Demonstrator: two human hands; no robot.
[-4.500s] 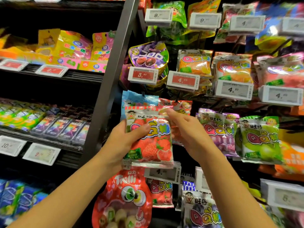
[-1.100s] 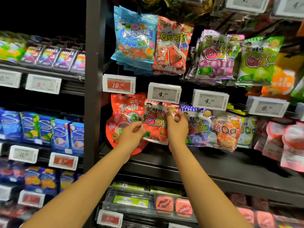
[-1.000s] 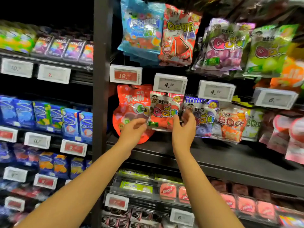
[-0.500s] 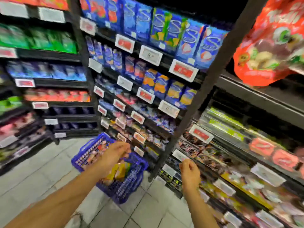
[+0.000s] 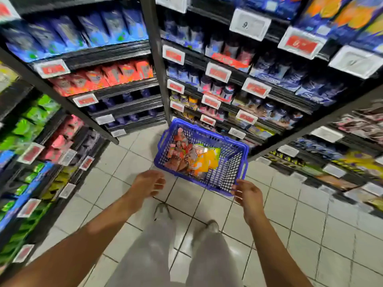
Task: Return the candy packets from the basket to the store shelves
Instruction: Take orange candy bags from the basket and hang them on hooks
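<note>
A blue plastic basket [image 5: 230,139] stands on the tiled floor at the foot of the shelves. Inside it lie several candy packets [image 5: 192,155], red, orange and yellow. My left hand [image 5: 148,184] hovers just short of the basket's near left corner, fingers loosely spread and holding nothing. My right hand [image 5: 247,193] hangs at the basket's near right corner, fingers relaxed and empty, close to the rim; whether it touches the rim I cannot tell.
Dark store shelves [image 5: 157,65] packed with goods and price tags rise on the left, ahead and on the right. My legs and shoes [image 5: 163,211] stand on the white floor tiles [image 5: 290,224] just behind the basket.
The strawberry packet was hung on the shelf peg and both hands let go. My view swung down to the floor, and both empty hands lowered toward the basket.
</note>
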